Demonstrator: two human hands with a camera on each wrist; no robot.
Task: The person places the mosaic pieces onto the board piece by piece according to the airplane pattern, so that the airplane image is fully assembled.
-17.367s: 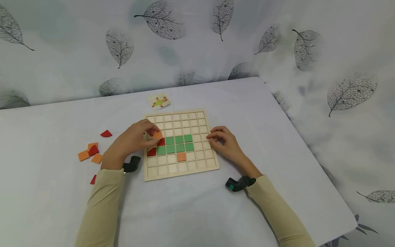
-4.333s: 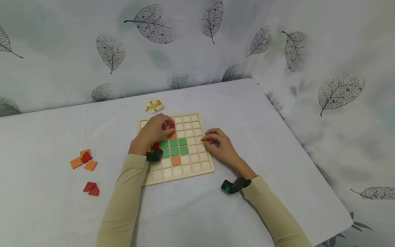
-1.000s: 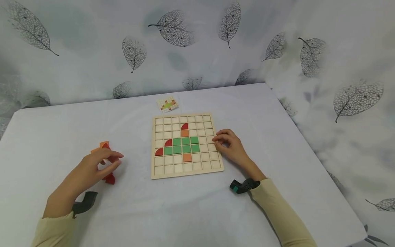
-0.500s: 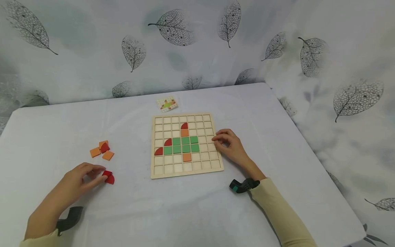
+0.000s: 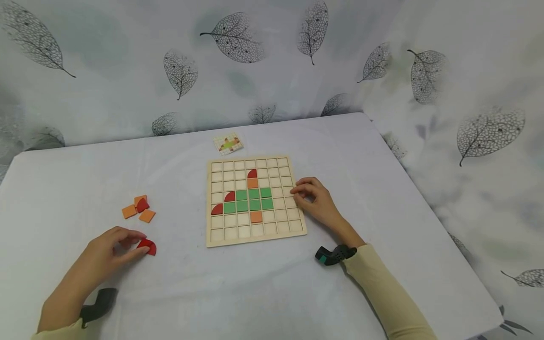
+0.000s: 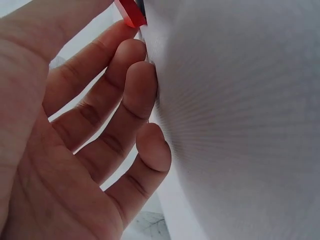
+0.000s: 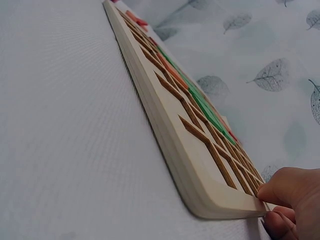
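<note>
My left hand [image 5: 104,252] pinches a red quarter-circle tile [image 6: 131,12] between thumb and index finger, low over the white cloth. Another red quarter-circle tile [image 5: 151,248] lies against it on the right. My right hand [image 5: 315,198] grips the right edge of the wooden grid board [image 5: 216,234]; the right wrist view has the thumb [image 7: 280,189] on top of the rim and curled fingers below. In the board's cells sit several green squares [image 5: 253,194], two orange squares [image 5: 252,183] and three red quarter-circles [image 5: 229,196].
Left of the board, three orange squares [image 5: 147,216] lie close together, with a red quarter-circle [image 5: 142,205] on one of them. Behind the board lies a small pattern card [image 5: 228,143]. A leaf-patterned cloth [image 5: 242,85] hangs behind the table.
My left hand has left the board, where an orange square and a red quarter-circle now sit higher up, and come left to the red tiles. The right hand stays at the board's edge.
</note>
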